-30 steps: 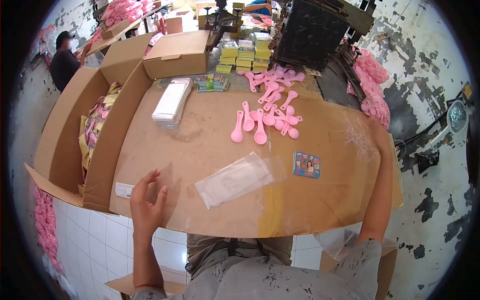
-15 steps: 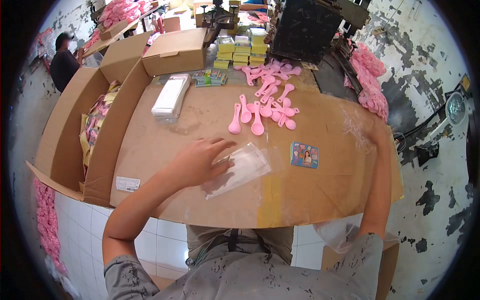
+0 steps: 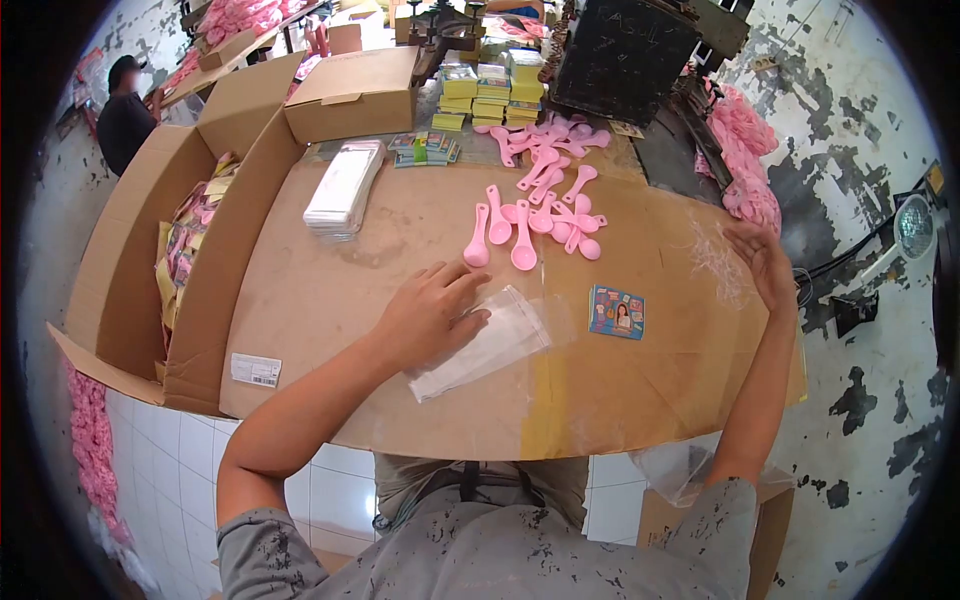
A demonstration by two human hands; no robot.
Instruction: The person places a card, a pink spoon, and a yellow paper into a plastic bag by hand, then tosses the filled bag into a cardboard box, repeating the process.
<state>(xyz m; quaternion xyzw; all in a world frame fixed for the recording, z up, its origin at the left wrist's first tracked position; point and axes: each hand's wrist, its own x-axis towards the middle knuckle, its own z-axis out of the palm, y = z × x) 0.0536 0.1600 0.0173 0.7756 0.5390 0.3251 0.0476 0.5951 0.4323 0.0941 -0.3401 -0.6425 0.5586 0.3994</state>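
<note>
My left hand is over the left part of a clear plastic bag that lies flat on the cardboard-covered table. Its fingers are apart and it holds nothing. Off to the right, my right hand is raised near the table's right edge, fingers spread, beside thin clear plastic strands. Pink spoons lie loose beyond the bag. Between my hands rests a small stack of blue printed cards.
A stack of clear bags, bundled cards and yellow card stacks stand farther back. An open carton lines the left side. A person is at the far left. Black machinery stands at the back.
My left hand has moved slightly right and up over the bag. My right hand has turned and its fingers now show spread. The view has shifted slightly.
</note>
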